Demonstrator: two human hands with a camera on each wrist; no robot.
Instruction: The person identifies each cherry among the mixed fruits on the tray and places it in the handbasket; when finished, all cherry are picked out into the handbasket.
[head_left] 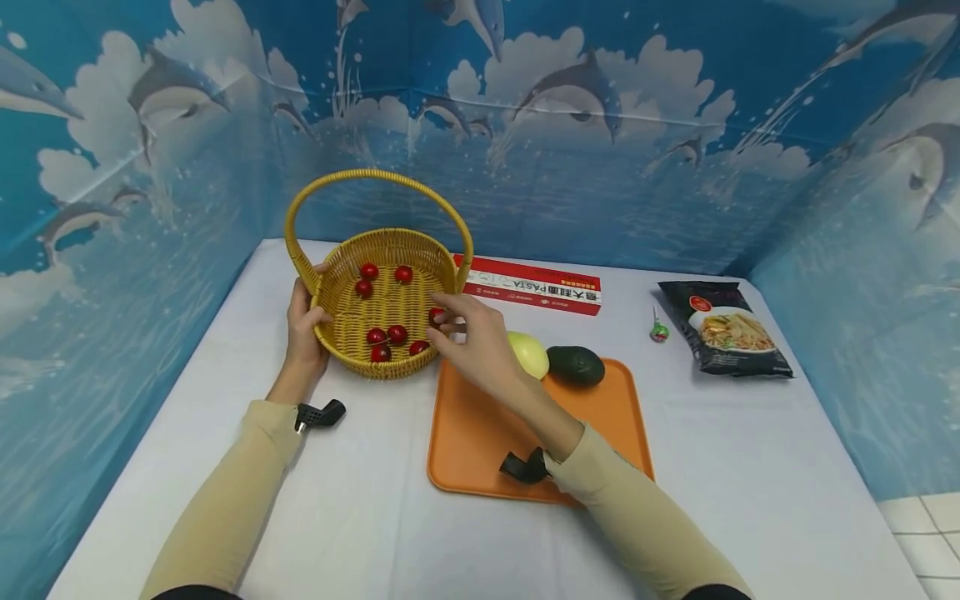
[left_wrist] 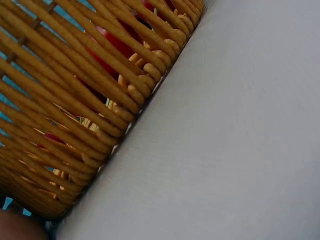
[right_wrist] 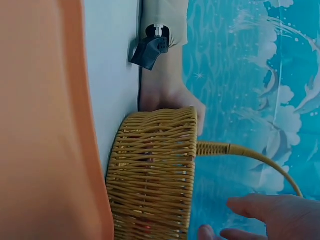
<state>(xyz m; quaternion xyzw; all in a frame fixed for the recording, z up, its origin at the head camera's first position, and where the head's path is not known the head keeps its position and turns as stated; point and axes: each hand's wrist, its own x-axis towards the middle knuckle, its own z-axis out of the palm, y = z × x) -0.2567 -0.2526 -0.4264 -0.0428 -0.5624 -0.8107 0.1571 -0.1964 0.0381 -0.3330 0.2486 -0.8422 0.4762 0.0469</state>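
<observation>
A yellow woven basket (head_left: 390, 237) with a tall hoop handle stands at the table's back left. Several red cherries (head_left: 403, 274) lie spread on its floor. My left hand (head_left: 303, 329) grips the basket's left rim, thumb on the inner side. Over the right rim, my right hand (head_left: 476, 337) has its thumb and fingers apart. One cherry (head_left: 437, 315) shows between those digits in the head view; contact with them is unclear. In the right wrist view no cherry appears in the gap. Basket slats (left_wrist: 75, 100) fill much of the left wrist view, with red showing through.
Right of the basket lies an orange tray (head_left: 480, 450), holding a yellow-green fruit (head_left: 529, 356) and a dark green avocado-like fruit (head_left: 576, 366). Behind it is a red pasta box (head_left: 532, 285). A lollipop (head_left: 659, 332) and black noodle bag (head_left: 723, 329) lie farther right.
</observation>
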